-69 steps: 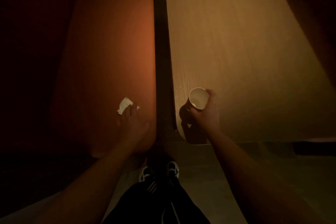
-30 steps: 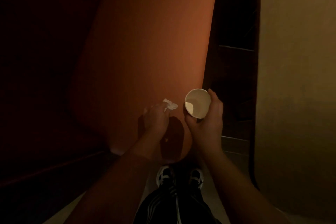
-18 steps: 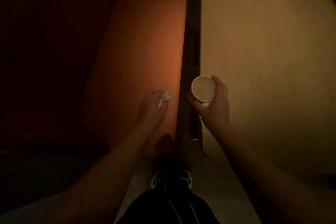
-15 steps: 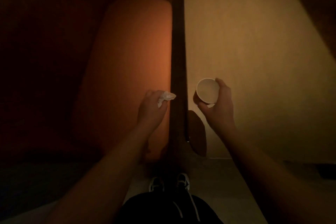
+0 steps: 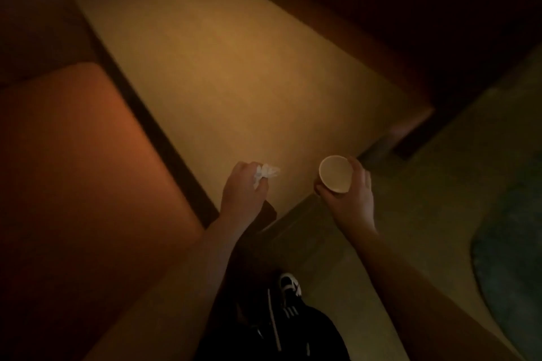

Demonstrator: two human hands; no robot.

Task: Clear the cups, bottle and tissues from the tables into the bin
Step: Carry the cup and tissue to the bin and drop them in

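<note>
The scene is dim. My left hand [image 5: 243, 192] is closed around a crumpled white tissue [image 5: 265, 172], held over the near end of a light wooden table [image 5: 234, 73]. My right hand [image 5: 350, 199] grips a pale paper cup [image 5: 335, 173] upright, its open mouth facing me, just past the table's near right corner and over the floor. The cup looks empty inside. No bin is in view.
An orange padded seat [image 5: 76, 173] lies left of the table across a dark gap. A darker bench [image 5: 410, 47] runs along the table's far right side. A dark rug [image 5: 510, 243] covers the floor at the right. My legs and one shoe [image 5: 289, 284] show below.
My left hand picked the tissue up off the orange seat and carried it right, over the table. The view swung right; the cup hand now hangs off the table's corner.
</note>
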